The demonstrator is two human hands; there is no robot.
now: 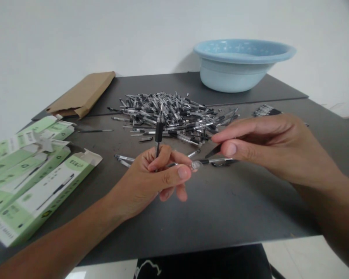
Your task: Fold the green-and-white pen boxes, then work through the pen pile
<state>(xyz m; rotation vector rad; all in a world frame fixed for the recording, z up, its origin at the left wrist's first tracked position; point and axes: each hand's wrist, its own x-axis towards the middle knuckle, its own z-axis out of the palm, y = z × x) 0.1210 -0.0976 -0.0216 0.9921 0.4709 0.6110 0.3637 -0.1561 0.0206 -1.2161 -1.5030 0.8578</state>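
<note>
My left hand (pixel 159 174) is closed around a pen (pixel 159 130) with a black grip, standing nearly upright with its tip up. Between that hand's thumb and forefinger pokes out a small clear plastic piece (pixel 196 165); its other end is hidden. To the right, my right hand (pixel 267 149) pinches a small dark pointed piece (pixel 213 150), slanting down toward the clear piece but apart from it. What kind of piece this is I cannot tell. Just beyond the fingers lies a capped pen (pixel 221 161) on the dark table (pixel 221 209).
A big heap of pens and pen parts (pixel 171 112) covers the table's middle. Behind it stands a light blue basin (pixel 235 73). Green and white pen boxes (pixel 52 193) lie at left, near a brown paper bag (pixel 84 93). Several pens (pixel 267 110) lie grouped at right.
</note>
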